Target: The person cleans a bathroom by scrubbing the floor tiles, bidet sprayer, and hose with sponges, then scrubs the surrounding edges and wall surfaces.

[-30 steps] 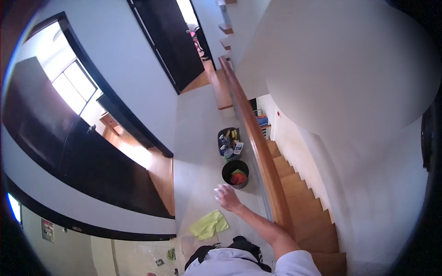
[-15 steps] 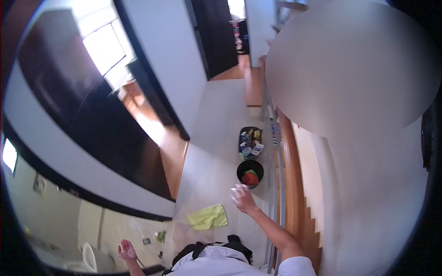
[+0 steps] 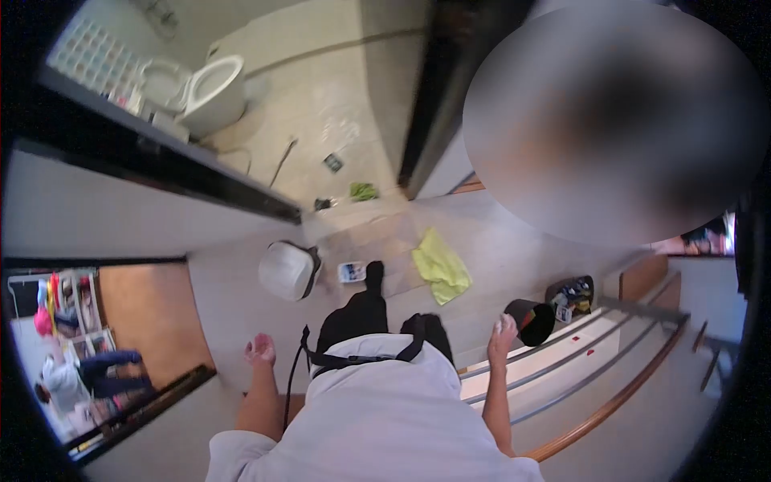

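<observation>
My left hand (image 3: pixel 259 350) is raised palm up at my left side, fingers apart and slightly curled, with nothing in it. Out to the right, my right hand (image 3: pixel 501 337) has its fingers bent together, with something whitish at the fingertips that is too small to make out. That hand appears next to the dark bucket (image 3: pixel 520 312); whether it touches the rim I cannot tell. A yellow-green cloth (image 3: pixel 442 267) lies crumpled on the floor ahead of me. Left of it, a small white tub (image 3: pixel 352 272) stands near my foot.
A white bin (image 3: pixel 285 271) stands at the left. Dark caddy (image 3: pixel 569 299) with bottles sits by the stair railing (image 3: pixel 594 361). Beyond the bathroom doorway are a green cloth (image 3: pixel 364 191), a stick (image 3: pixel 283 163) and a toilet (image 3: pixel 213 96). A person (image 3: pixel 88 373) is in the left room.
My view has turned left toward the bathroom and tilted down, bringing the white bin and tub into sight. My right hand has come back closer to my body; both hands stay raised.
</observation>
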`<state>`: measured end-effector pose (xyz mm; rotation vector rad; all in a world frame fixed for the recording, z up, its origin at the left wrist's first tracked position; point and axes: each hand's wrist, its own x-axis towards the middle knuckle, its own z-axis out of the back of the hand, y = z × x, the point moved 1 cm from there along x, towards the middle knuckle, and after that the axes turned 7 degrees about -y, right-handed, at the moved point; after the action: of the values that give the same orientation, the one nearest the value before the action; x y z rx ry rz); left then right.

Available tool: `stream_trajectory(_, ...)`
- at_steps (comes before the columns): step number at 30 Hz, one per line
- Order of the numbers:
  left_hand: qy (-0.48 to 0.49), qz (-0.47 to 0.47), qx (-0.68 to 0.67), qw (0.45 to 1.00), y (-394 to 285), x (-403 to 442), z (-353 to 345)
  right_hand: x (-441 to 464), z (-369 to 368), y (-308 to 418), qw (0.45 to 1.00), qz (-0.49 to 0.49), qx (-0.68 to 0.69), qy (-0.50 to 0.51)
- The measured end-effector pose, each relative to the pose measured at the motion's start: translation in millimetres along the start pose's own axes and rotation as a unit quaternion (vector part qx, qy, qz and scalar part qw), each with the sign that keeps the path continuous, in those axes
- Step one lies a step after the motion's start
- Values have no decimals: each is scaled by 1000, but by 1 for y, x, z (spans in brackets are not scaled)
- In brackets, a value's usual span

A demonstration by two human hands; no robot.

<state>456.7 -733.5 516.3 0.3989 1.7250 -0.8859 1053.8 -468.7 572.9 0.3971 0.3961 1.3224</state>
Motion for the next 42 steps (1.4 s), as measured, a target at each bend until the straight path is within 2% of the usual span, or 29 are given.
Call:
stream_trajectory(4,20,-3,-13,1000,3,-13,-18,73,-22,85,993,64,-56,85)
stream_trajectory(7,14,5,-25,1000,10,-16,-51,123,-46,162,986,131,5,108)
stream_trajectory(9,80,4,-5,997,17,-16,-69,150,-66,211,972,199,-4,122)
stream_trajectory(10,72,1,-17,997,19,-11,-66,162,-78,231,969,209,-7,130)
stream_trajectory(12,167,22,25,985,27,-3,-66,186,-106,266,953,246,-20,178)
stream_trajectory(13,163,16,15,986,32,-4,-64,196,-122,280,945,270,-12,185)
stream_trajectory(15,54,9,36,998,41,-13,-50,216,-155,303,929,301,-9,216)
stream_trajectory(17,45,-13,62,997,50,-20,-34,242,-201,319,902,352,-11,249)
stream_trajectory(19,-12,-73,175,982,67,-38,-41,263,-251,339,882,378,-7,282)
stream_trajectory(20,-7,-76,163,984,80,-43,-56,277,-291,337,873,380,9,305)
stream_trajectory(21,13,-83,235,968,93,-53,-74,287,-320,346,850,430,5,304)
stream_trajectory(22,34,-94,305,947,109,-53,-98,296,-343,365,844,420,0,333)
stream_trajectory(23,38,-99,298,949,126,-47,-130,310,-384,365,828,436,-15,352)
stream_trajectory(25,79,-50,413,906,173,-15,-205,332,-465,362,813,447,-30,373)
stream_trajectory(27,92,-91,548,827,232,58,-269,356,-552,369,813,421,-124,383)
stream_trajectory(28,137,-131,614,766,262,105,-292,365,-590,366,812,420,-128,384)
stream_trajectory(29,183,-155,627,741,293,158,-310,374,-630,371,817,400,-151,386)
stream_trajectory(30,201,-196,690,667,321,201,-337,379,-675,374,822,381,-171,387)
stream_trajectory(31,266,-318,721,555,349,265,-348,384,-722,371,826,395,-164,368)
stream_trajectory(33,261,-319,799,437,391,343,-390,386,-804,371,827,399,-159,363)
stream_trajectory(34,264,-319,797,440,407,378,-408,381,-831,381,827,390,-159,371)
stream_trajectory(36,163,-258,888,345,439,438,-432,373,-888,386,828,420,-180,325)
stream_trajectory(37,169,-256,887,346,454,465,-430,364,-920,375,829,418,-185,322)
stream_trajectory(39,65,-377,886,261,479,511,-421,362,-975,352,828,493,-116,240)
stream_trajectory(40,79,-372,883,273,486,525,-417,384,-995,343,830,495,-117,232)
stream_trajectory(42,98,-363,881,287,489,545,-407,443,-1015,317,774,606,3,184)
